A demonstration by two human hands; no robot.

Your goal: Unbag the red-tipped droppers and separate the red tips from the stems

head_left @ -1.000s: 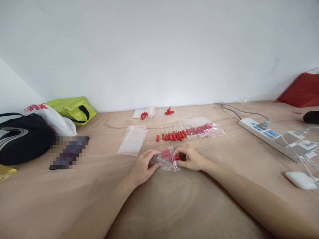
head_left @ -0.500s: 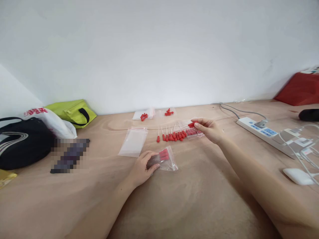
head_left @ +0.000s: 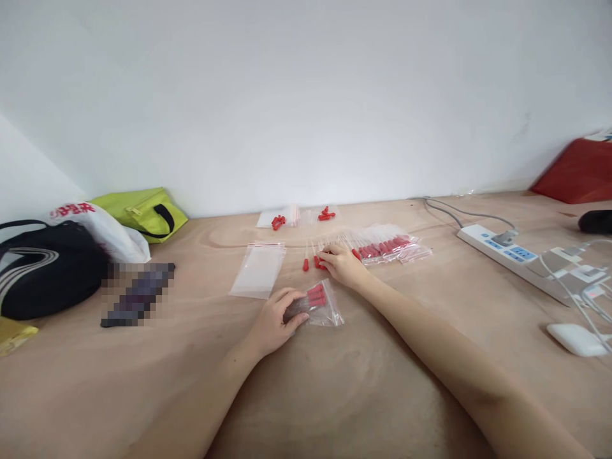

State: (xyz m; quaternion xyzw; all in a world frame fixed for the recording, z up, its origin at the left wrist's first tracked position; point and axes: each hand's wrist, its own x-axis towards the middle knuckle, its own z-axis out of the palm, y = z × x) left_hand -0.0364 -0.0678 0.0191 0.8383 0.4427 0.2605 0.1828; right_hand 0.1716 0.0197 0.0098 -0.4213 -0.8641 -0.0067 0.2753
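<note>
My left hand (head_left: 273, 322) is closed on a small clear zip bag (head_left: 319, 306) that holds several red-capped droppers and lies on the wooden table (head_left: 335, 395). Just beyond it, my right hand (head_left: 341, 262) rests with curled fingers over a row of loose red-capped droppers (head_left: 310, 261); whether it pinches one is hidden. To their right lie filled bags of droppers (head_left: 389, 247). An empty zip bag (head_left: 257, 269) lies flat left of the row.
Loose red caps (head_left: 276, 222) and small bags lie by the wall. A black bag (head_left: 45, 268), a white plastic bag (head_left: 102, 229) and a green pouch (head_left: 143, 213) sit left. A power strip (head_left: 511, 255) with cables, a white mouse (head_left: 574, 338) and a red bag (head_left: 578, 172) are right.
My right hand left the held bag, reached out to the filled bags on the right, then came back left onto the loose droppers. The left hand kept hold of its bag.
</note>
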